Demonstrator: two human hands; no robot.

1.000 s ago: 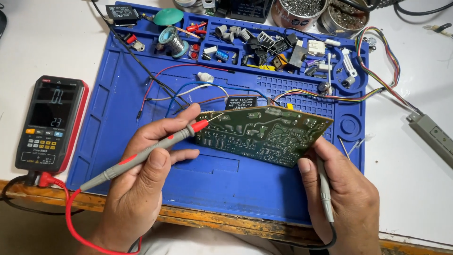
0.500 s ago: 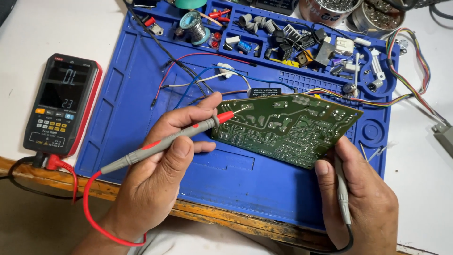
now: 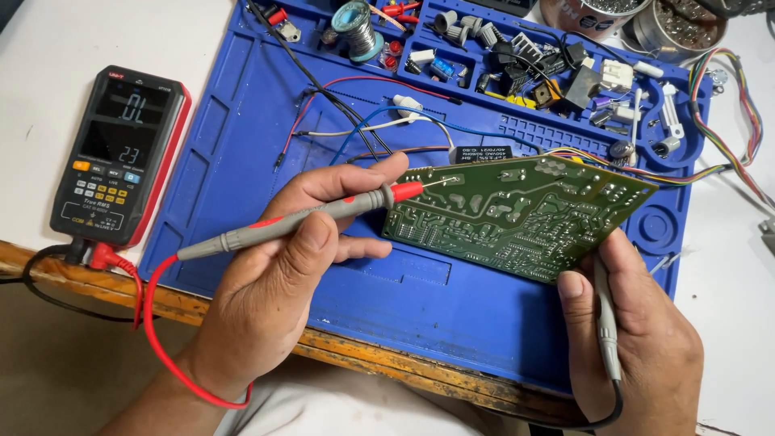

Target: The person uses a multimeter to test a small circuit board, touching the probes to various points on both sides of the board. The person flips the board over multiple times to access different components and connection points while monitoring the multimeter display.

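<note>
Two hands are at work over a blue work mat (image 3: 242, 161) at the centre of the frame. The left hand (image 3: 282, 274) has its fingers closed in a pen grip on a red-tipped test probe (image 3: 315, 216), whose long axis runs from lower left up to the right; its fine metal point touches the upper left corner of a green circuit board (image 3: 517, 214). The board lies immediately to the right of the left fingertips, solder side up, tilted, its long axis running left to right across the middle of the frame. The right hand (image 3: 638, 339) clamps the board's lower right edge under the thumb, with a grey-black test probe (image 3: 605, 323) held along the palm, tip upward beneath the board; whether that tip makes contact cannot be told. The left hand is nearer the probed point. A red lead (image 3: 161, 339) loops from the left wrist to a black and red multimeter (image 3: 121, 153) at the left of the frame, its display lit. A small black rectangular label (image 3: 480, 152) sits just above the board. Compartments in the upper part of the mat hold loose components and a solder spool (image 3: 355, 28).
</note>
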